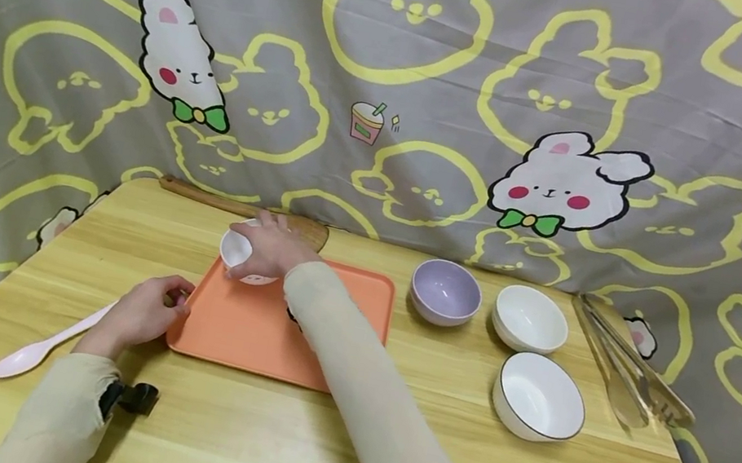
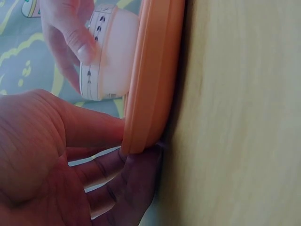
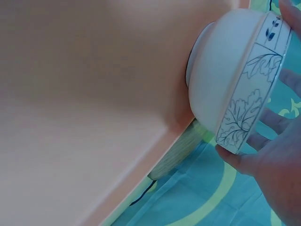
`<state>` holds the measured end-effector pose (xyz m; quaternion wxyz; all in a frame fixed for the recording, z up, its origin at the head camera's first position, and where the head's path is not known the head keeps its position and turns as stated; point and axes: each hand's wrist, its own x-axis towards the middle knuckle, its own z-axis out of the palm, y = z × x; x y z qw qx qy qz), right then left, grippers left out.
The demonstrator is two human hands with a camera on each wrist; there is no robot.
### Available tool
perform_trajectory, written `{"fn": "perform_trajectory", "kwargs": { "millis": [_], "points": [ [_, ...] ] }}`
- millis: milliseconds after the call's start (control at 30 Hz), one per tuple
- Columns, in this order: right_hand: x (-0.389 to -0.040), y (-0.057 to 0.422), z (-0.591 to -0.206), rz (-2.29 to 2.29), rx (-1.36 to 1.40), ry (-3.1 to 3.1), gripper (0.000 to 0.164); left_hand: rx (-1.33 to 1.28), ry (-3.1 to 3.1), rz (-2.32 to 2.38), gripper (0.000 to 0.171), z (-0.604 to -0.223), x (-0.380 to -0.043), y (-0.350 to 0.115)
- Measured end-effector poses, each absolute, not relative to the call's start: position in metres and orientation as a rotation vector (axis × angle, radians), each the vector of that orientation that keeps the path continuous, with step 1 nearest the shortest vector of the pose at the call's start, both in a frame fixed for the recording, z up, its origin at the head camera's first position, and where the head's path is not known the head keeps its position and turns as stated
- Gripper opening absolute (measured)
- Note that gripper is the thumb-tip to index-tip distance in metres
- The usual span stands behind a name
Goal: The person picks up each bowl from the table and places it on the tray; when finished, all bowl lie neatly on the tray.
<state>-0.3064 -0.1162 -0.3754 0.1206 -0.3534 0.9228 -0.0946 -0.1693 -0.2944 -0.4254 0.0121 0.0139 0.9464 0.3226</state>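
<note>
A white bowl (image 1: 235, 249) with a dark leaf pattern on its outer band (image 3: 242, 113) stands on the far left corner of the orange tray (image 1: 262, 341). My right hand (image 1: 273, 246) holds this bowl from above, its thumb and fingers spread around the rim. At the tray's left edge, my left hand (image 1: 141, 311) pinches the rim; in the left wrist view the thumb (image 2: 94, 127) lies on the upper side and fingers reach underneath. A pink spoon (image 1: 32, 355) lies beside the left hand, the far end of its handle hidden by that hand.
Right of the tray stand a purple bowl (image 1: 445, 294), a white bowl (image 1: 530, 320) and a dark-rimmed white bowl (image 1: 538, 399). Metal utensils (image 1: 631, 364) lie at the far right. A wooden spatula (image 1: 213, 197) lies along the back, before a patterned curtain (image 1: 434, 44).
</note>
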Motion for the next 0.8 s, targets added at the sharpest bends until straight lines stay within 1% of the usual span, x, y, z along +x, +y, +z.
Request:
{"fn": "perform_trajectory", "kwargs": {
  "millis": [300,533,800],
  "points": [
    [-0.306,-0.102,-0.372,-0.320,-1.069,2.641,0.087,0.034,2.942,0.999,0.028,-0.425,-0.171,-0.291],
    [-0.311,-0.073,-0.363,-0.366,-1.124,2.621,0.092,0.047,2.927,1.006,0.029,-0.424,-0.172,-0.293],
    [-0.306,-0.031,-0.351,-0.369,-1.075,2.638,0.094,0.028,2.904,1.005,0.031,-0.424,-0.170,-0.294]
  ]
}}
